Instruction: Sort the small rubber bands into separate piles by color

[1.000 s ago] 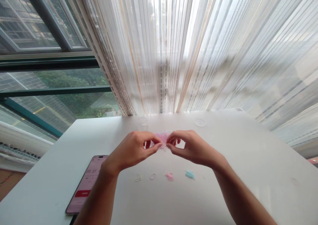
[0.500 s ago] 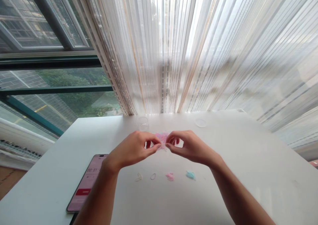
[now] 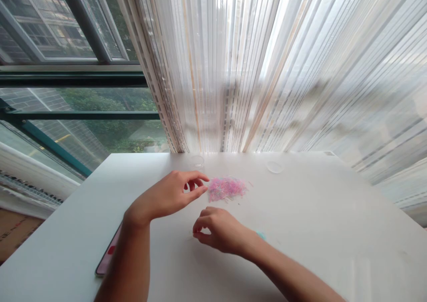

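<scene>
A heap of small pink and purple elastic bands (image 3: 227, 189) lies spread on the white table (image 3: 307, 231). Beside its left edge is my left hand (image 3: 176, 191), thumb and forefinger apart with nothing seen between them. My right hand (image 3: 218, 231) is lower down, on the table at the spot of the pale bands, fingertips pinched together. What the pinch holds, if anything, is too small to make out. A light blue cluster of bands (image 3: 260, 235) shows partly behind my right wrist. The small purple and pink bands are hidden under the right hand.
Two clear round pieces, a small cup (image 3: 197, 161) and a shallow lid or dish (image 3: 274, 167), stand near the table's back edge. A phone (image 3: 108, 253) lies at the left, mostly covered by my left forearm. Striped sheer curtains (image 3: 227, 70) hang behind the table.
My hands have parted from over the heap. The right hand has come down toward me and left, to the pale bands; the left has drawn slightly left and spread its fingers. The view has shifted slightly.
</scene>
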### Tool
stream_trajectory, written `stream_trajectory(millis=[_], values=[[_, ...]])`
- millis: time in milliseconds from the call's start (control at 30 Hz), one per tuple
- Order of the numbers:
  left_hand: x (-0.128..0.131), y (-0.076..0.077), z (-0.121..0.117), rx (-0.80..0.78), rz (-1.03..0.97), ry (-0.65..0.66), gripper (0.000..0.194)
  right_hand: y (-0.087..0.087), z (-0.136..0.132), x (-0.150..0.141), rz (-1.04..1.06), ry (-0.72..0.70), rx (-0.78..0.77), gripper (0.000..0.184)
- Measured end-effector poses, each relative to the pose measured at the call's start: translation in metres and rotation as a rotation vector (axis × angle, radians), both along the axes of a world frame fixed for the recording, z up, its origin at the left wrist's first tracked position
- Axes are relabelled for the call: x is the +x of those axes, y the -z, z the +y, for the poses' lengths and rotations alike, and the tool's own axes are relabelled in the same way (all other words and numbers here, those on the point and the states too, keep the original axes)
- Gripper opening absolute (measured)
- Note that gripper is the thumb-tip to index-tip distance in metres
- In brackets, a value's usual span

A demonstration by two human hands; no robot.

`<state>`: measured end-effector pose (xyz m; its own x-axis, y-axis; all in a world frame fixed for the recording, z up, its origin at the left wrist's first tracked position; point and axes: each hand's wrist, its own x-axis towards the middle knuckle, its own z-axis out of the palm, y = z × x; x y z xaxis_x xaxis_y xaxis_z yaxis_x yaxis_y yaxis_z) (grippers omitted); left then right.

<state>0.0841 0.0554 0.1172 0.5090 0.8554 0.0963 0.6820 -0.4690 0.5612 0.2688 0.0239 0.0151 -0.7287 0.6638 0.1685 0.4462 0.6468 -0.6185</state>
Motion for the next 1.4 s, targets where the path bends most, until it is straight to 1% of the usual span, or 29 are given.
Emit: stream_trajectory(millis=[100,200,300,400,533,700,767,867,1000,1100,1167,1267,1400], values=[[0.001,-0.002,-0.002,-0.020,0.007,0.001,0.031,0.017,-0.005,-0.012,-0.111,0.014,0.067,0.010],[0.002,-0.004,-0.004,-0.035,0.013,0.005,0.032,0.025,-0.007,-0.018,-0.190,0.022,0.131,0.011],[0.002,-0.003,-0.005,-0.035,0.017,0.011,0.032,0.025,-0.007,-0.020,-0.240,0.049,0.157,0.013],[0.003,-0.001,-0.005,-0.031,0.021,0.014,0.032,0.022,-0.006,-0.021,-0.255,0.066,0.148,0.014],[0.003,0.001,-0.003,-0.036,0.017,0.020,0.034,0.021,-0.006,-0.020,-0.238,0.056,0.112,0.010],[0.006,0.002,-0.002,-0.043,0.025,0.020,0.033,0.022,-0.004,-0.014,-0.187,0.066,0.079,0.012],[0.007,0.002,-0.001,-0.041,0.016,0.034,0.033,0.016,0.000,-0.006,-0.188,0.053,0.054,0.011],[0.007,0.004,0.001,-0.041,0.015,0.039,0.033,-0.001,0.008,0.011,-0.222,0.034,-0.019,0.009],[0.009,0.011,0.008,-0.063,0.039,0.031,0.031,-0.030,0.022,0.040,-0.150,0.145,-0.069,0.011],[0.015,0.020,0.014,-0.076,0.052,0.054,0.028,-0.045,0.030,0.060,-0.051,0.223,-0.032,0.013],[0.022,0.028,0.018,-0.084,0.061,0.074,0.026,-0.051,0.034,0.072,-0.016,0.279,-0.034,0.015],[0.034,0.041,0.023,-0.106,0.080,0.102,0.023,-0.054,0.038,0.086,-0.006,0.348,-0.037,0.016],[0.051,0.059,0.027,-0.124,0.165,0.122,0.020,-0.055,0.041,0.095,-0.015,0.385,-0.052,0.016]])
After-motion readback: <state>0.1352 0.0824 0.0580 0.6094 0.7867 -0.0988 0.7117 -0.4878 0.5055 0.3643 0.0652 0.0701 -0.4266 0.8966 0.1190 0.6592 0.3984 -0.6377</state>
